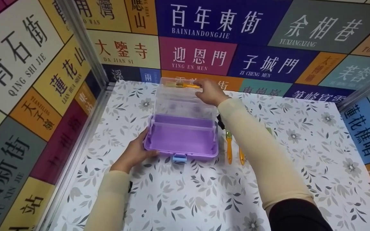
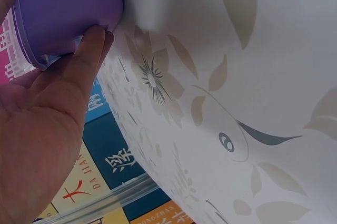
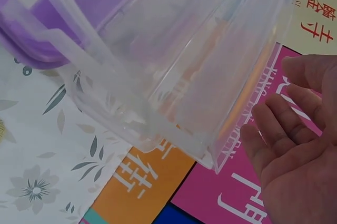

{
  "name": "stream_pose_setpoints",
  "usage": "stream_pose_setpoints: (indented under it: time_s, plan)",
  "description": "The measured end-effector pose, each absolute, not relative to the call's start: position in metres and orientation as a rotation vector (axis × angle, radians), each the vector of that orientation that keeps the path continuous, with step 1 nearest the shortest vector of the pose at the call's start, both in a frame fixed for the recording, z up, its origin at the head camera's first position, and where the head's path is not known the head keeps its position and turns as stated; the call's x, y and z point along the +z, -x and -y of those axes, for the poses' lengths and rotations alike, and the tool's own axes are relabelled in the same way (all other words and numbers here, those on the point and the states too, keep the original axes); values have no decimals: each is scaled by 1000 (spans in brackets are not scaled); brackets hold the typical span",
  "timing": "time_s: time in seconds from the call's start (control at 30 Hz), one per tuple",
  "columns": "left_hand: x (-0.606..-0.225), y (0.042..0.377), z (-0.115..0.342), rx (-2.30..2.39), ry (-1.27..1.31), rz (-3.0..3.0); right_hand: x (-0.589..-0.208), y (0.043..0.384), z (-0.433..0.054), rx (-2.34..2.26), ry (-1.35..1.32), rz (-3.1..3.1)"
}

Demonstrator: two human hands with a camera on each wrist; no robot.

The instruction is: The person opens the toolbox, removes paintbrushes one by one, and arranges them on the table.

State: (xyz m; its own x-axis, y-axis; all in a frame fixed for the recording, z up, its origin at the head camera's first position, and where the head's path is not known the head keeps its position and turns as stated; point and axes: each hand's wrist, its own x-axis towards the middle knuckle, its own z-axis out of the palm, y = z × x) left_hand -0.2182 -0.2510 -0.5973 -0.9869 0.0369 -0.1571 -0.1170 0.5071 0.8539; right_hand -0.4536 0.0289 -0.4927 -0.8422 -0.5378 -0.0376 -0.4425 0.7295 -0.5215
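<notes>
A purple toolbox stands with its translucent trays raised at the back and a light-blue latch in front. My left hand grips its left side, thumb near the front corner; in the left wrist view, fingers press against the purple wall. Across the top tray lies a paintbrush with pale bristles and an orange handle. My right hand is at the handle's end in the head view. In the right wrist view its loosely bent fingers hold nothing, beside the tray edge.
Right of the toolbox, more orange-handled brushes lie on the floral-patterned table, partly behind my right forearm. Walls with colourful sign panels border the table at the back and sides.
</notes>
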Motion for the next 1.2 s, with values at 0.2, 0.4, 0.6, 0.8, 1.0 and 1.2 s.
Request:
stream_pose_setpoints:
  time_s: [0.2,0.4,0.6,0.8,1.0,1.2]
  plan:
    - [-598,219,250,1480,65,-2594,-495,456,-26,-705,756,-2754]
    - [-598,218,249,1478,93,-2571,-502,457,-25,-646,734,-2760]
    - [-597,218,249,1490,103,-2565,-505,461,-22,-601,747,-2781]
    - [-596,219,250,1494,97,-2574,-504,463,-18,-514,791,-2781]
    - [-596,219,250,1493,107,-2566,-504,459,-17,-495,824,-2807]
    - [-597,219,250,1500,103,-2563,-507,456,-17,-467,840,-2850]
